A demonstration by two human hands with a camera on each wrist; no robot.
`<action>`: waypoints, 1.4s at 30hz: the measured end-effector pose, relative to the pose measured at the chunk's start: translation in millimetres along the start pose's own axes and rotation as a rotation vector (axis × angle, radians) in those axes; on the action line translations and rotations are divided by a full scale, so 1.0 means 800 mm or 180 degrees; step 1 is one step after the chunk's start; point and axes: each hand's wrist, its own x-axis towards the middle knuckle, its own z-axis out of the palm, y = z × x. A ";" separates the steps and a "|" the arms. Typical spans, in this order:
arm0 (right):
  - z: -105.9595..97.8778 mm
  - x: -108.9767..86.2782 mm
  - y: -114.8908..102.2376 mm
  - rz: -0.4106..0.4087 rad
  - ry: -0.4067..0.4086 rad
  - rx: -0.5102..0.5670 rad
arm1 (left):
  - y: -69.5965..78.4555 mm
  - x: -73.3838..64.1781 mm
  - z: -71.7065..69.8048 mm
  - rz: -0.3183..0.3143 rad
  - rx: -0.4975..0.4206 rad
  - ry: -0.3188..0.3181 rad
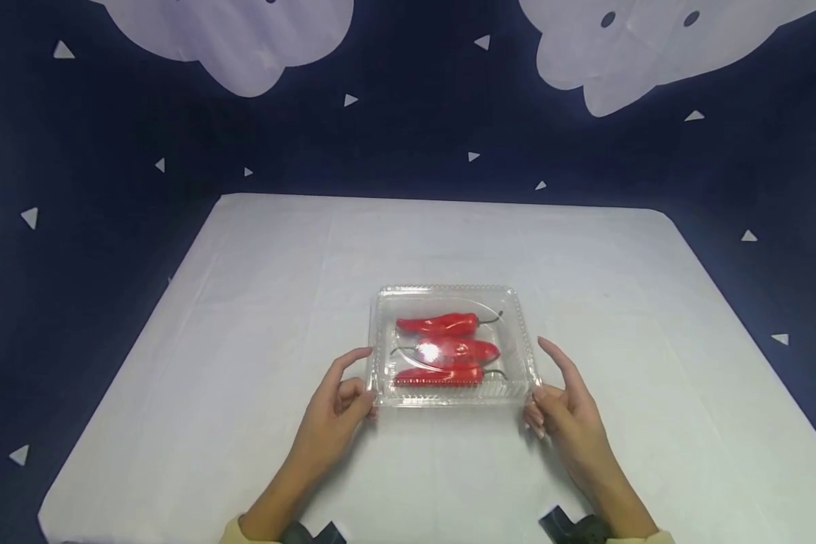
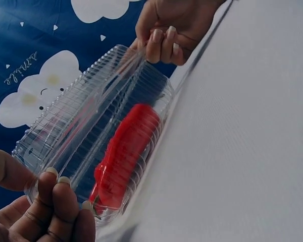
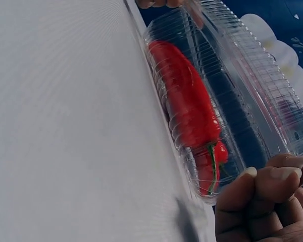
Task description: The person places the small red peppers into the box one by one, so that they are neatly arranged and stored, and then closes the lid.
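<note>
A clear plastic clamshell box (image 1: 385,325) with a ridged rim sits at the middle of the table, its lid over it. Through the lid show three red chili peppers: a far one (image 1: 442,325), a middle one (image 1: 472,350) and a near one (image 1: 442,376), lying side by side with thin dark stems. My left hand (image 1: 336,412) pinches the rim at the box's near left corner. At the near right corner my right hand (image 1: 571,412) pinches the rim, index finger raised off it. Both wrist views show thumb and fingertips at the rim. Whether the lid is fastened I cannot tell.
A white cloth covers the table (image 1: 245,340). Behind and beside it hangs a dark blue curtain (image 1: 408,136) with white clouds and small triangles. Dark wrist devices (image 1: 574,527) show at the bottom edge, by the yellowish sleeves.
</note>
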 end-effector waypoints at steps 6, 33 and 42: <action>-0.002 -0.001 0.001 -0.0002 0.0033 0.0041 | 0.000 0.000 0.001 -0.0032 -0.0180 -0.0038; 0.001 0.003 0.008 0.0240 0.0404 -0.0693 | -0.002 0.009 -0.001 0.0038 0.0438 0.0054; -0.009 0.007 -0.001 -0.0019 0.0203 -0.1508 | 0.009 0.019 -0.028 0.0440 0.1546 0.0074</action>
